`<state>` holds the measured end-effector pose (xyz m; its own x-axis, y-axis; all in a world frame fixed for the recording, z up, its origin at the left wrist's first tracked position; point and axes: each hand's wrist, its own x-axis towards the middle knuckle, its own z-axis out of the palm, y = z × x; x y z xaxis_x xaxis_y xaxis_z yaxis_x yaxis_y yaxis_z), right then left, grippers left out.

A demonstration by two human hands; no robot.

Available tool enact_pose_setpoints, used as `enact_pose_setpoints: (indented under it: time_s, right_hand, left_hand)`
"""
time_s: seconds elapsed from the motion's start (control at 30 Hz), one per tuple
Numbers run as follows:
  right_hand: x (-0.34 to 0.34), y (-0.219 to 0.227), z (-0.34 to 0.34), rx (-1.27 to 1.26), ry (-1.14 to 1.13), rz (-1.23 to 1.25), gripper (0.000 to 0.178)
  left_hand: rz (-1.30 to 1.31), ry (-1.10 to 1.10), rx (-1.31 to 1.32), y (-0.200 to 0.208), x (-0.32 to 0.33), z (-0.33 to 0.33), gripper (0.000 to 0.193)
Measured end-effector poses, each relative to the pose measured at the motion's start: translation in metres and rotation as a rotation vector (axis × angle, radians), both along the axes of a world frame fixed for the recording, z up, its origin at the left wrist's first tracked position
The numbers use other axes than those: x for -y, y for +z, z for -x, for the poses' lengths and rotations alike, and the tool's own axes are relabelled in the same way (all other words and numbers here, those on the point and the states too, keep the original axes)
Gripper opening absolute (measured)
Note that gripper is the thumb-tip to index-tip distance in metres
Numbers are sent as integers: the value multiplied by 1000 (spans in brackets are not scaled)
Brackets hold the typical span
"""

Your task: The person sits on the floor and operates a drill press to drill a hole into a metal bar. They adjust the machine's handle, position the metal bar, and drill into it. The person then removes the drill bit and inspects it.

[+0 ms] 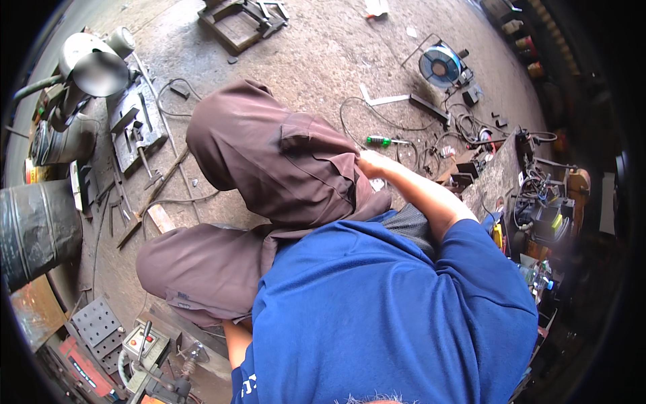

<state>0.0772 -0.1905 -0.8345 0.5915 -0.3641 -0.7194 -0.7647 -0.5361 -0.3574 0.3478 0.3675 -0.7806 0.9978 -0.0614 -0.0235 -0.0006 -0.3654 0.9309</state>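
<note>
Rough, stained concrete floor point(316, 40) spreads across most of the frame, littered with tools and cables. Over its lower middle lies the wearer's blue shirt point(383, 310), and from the centre toward the left run the brown trousers point(269, 161), both knees bent and pointing leftward. Along the left edge lies a dark metal drum point(40, 225); above and right of it rests a slotted steel plate point(151, 124). A rectangular metal frame point(229, 37) sits at the upper edge, and a blue-rimmed reel point(441, 65) stands at upper right. At lower left is a control box point(143, 339) with coloured buttons. Right of centre, the right grip point(367, 163) is against the trousers, its fingers out of sight, so I cannot tell how far it is closed or whether it holds anything. The left grip is hidden beyond the lower knee. Near the right one lies a green-handled screwdriver point(380, 141).
</note>
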Motion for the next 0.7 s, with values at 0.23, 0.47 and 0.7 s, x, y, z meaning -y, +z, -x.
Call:
enact_pose_setpoints:
  time_s: [0.23,0.47,0.7]
  right_hand:
    - [114,81,48,318,-583,386,31]
    - [146,73,74,188,-485,501,33]
    - [163,-20,65,-222,-257,316,43]
  left_hand:
    - [26,-176,-116,-7,11,-33,61]
    - [-89,-420,-273,-31,10,-90,67]
    - [-100,-279,-492,-15,67,-124,67]
